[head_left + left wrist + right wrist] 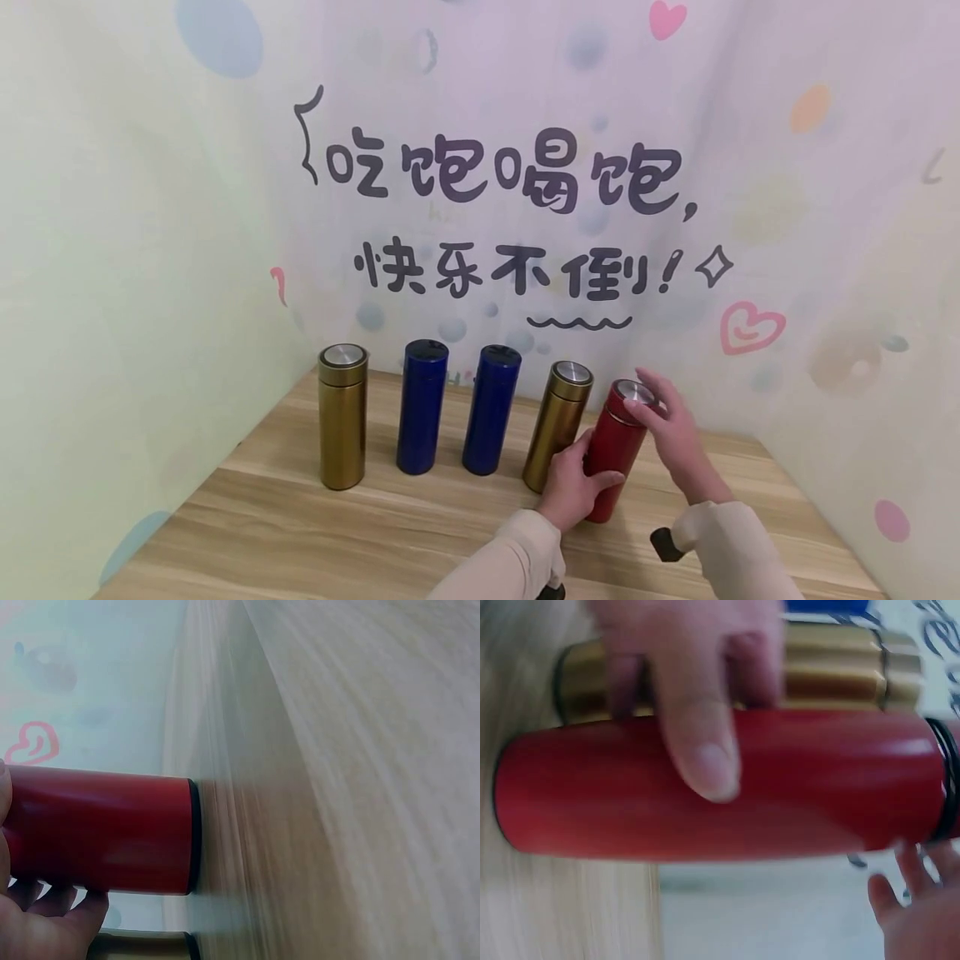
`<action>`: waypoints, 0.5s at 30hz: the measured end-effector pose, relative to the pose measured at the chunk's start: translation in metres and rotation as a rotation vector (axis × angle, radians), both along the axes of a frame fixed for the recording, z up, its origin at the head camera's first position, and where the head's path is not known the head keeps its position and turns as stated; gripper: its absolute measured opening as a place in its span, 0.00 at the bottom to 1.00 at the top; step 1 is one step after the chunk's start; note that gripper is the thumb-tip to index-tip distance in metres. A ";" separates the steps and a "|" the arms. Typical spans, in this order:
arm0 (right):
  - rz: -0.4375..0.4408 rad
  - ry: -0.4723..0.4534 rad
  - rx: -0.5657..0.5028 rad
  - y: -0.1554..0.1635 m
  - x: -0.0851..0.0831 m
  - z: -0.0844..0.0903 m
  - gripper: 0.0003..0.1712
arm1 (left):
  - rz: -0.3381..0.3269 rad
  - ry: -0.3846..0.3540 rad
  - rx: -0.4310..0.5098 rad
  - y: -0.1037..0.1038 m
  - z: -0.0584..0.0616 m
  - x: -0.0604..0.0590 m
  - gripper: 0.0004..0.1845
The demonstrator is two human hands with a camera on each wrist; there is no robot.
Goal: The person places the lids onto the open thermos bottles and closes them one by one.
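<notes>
A red flask (617,454) stands at the right end of a row on the wooden table (300,525). My left hand (588,467) grips its lower body, thumb across the front. The right hand (643,400) sits on the flask's silver-topped lid (632,393), fingers curled over it and thumb at its side. The left wrist view shows the red flask (97,832) with its base on the table (360,787) and my left hand (41,922) under it. In the right wrist view the left hand (694,682) wraps the red flask (802,795), with the right hand (915,900) by the lid end.
Left of the red flask stand a gold flask (557,427), two blue flasks (491,411) (422,408) and another gold flask (342,417). Printed backdrop walls close in behind and on both sides. Bare wood lies in front of the row.
</notes>
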State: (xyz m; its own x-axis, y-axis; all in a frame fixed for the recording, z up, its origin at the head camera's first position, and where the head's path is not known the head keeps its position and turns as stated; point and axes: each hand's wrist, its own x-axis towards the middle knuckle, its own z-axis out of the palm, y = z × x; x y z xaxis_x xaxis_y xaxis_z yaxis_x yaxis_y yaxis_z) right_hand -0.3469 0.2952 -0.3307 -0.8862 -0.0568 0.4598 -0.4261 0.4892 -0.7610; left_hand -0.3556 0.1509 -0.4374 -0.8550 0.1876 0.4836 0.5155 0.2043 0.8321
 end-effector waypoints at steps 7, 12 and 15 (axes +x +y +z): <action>0.240 -0.099 -0.021 0.024 -0.005 0.003 0.29 | -0.015 0.011 0.026 0.000 0.000 0.000 0.29; 0.178 -0.107 0.035 0.025 -0.004 0.005 0.31 | -0.012 0.002 0.018 0.000 0.000 0.001 0.30; 0.077 -0.069 0.098 0.022 -0.001 0.005 0.33 | -0.011 -0.001 0.014 0.001 0.001 0.001 0.30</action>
State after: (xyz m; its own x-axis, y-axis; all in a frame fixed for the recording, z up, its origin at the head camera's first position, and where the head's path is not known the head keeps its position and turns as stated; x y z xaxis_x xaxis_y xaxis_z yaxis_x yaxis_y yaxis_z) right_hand -0.3478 0.3169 -0.3255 -0.9068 -0.1675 0.3868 -0.4136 0.5308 -0.7397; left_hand -0.3548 0.1515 -0.4368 -0.8532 0.1903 0.4856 0.5170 0.1865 0.8354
